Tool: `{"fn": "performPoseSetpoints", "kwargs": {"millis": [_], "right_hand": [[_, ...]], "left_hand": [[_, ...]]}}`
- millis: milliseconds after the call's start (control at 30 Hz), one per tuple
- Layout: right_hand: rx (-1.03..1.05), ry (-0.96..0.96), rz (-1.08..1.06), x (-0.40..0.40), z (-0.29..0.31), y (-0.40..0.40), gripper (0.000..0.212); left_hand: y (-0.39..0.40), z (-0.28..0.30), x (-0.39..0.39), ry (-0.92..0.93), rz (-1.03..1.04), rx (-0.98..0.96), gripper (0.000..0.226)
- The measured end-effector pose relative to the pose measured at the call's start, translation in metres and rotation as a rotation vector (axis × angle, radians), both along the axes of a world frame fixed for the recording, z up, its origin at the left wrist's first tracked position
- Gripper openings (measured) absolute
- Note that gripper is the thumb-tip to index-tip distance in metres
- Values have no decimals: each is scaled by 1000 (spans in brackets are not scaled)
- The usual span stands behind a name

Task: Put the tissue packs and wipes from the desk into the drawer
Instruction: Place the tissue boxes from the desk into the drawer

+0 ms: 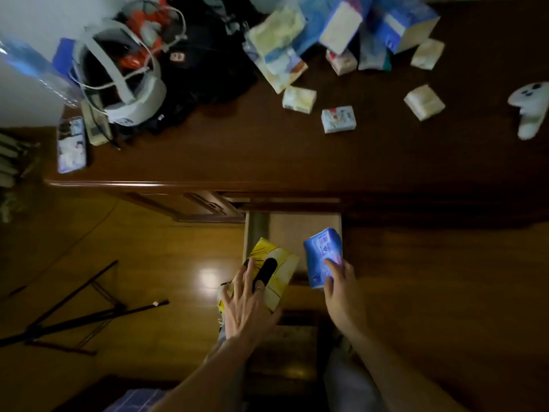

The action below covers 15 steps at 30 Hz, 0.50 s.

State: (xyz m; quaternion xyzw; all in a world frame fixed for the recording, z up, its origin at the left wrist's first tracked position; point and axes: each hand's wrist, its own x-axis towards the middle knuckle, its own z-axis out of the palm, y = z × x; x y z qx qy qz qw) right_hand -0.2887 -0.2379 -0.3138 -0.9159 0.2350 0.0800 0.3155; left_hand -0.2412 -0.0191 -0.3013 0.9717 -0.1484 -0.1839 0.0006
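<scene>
- The left hand [248, 304], low in the middle of the frame, lies palm down on a yellow tissue box [274, 272]; its fingers are spread and nearly straight across the box top, one wearing a ring, and the thumb reaches round the lower right corner of the box.
- The left forearm runs up from the bottom edge, slanting toward the upper right.
- The yellow tissue box sits tilted over the left edge of the open drawer [292, 230], with a black oval opening on its top.
- The right hand [341, 295], just right of centre, holds a blue wipes pack [322, 257] from below, fingers curled over its lower end; the thumb is hidden.
- The right forearm enters from the lower right and angles toward the upper left.
- The blue wipes pack stands tilted over the right side of the drawer, whose pale bottom shows between the two items.
- On the dark wooden desk [237, 156], upper right of the frame, lies a pile of tissue packs [341, 28], blurred, with a small printed pack [338, 118] and a small pale pack [424, 102] lying apart below it.
- Upper left: a white headset [139, 93] against a black bag [202, 63], and a phone [71, 145] near the desk edge.
- At the right edge rests a white controller [530, 111].
</scene>
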Motion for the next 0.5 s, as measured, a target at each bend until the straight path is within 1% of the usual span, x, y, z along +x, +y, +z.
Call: {"fn": "performPoseSetpoints", "kwargs": {"millis": [67,100,200,267,400,500], "right_hand": [[6,91,-2,-12,-48,-7,48],[43,144,-8,-14,-72,-11,47],[215,280,-38,-18,-144,-21,39],[240,334,-35,-16,-176,-28,37],[220,294,-76,5,-247,-29,37],[200,229,-50,34,-286,-28,40]], "left_hand": [[-9,-38,-4,28,50,12,69],[-13,-58,-2,53,66,14,68],[-17,-124,8,125,66,51,70],[-18,-155,19,141,64,51,75],[-10,-232,48,105,25,33,76],[-9,-280,68,100,36,10,81]]}}
